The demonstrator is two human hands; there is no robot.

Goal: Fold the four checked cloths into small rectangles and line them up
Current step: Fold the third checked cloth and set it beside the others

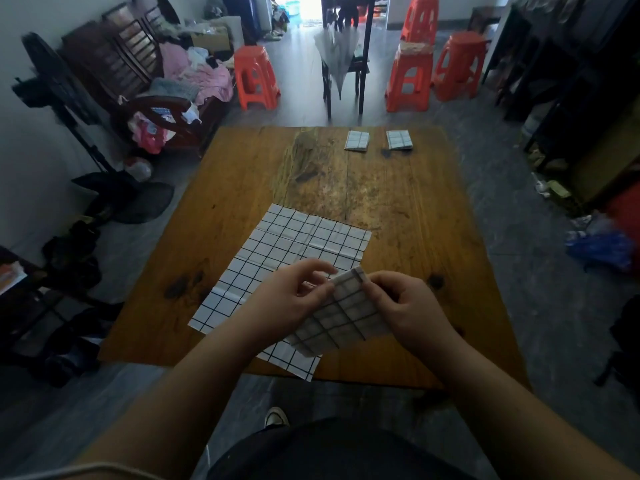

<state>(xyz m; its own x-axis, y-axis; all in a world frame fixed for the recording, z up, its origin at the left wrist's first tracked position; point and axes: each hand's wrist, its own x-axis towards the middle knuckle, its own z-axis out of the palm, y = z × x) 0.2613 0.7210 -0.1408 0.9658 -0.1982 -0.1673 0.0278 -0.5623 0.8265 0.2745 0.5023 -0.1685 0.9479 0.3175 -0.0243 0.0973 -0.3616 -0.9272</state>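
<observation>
**Third cloth mid-fold, held above near desk edge**

Left hand (pixel 287 299) and right hand (pixel 408 306) both pinch a partly folded checked cloth (pixel 346 315), fingers (pixel 320 267) curled at its upper edge. It is held just above an unfolded checked cloth (pixel 277 251) that lies flat on the wooden desk (pixel 398 202). Two folded cloths, left one (pixel 357 141) and right one (pixel 400 140), sit side by side, apart, at the far desk edge.
</observation>
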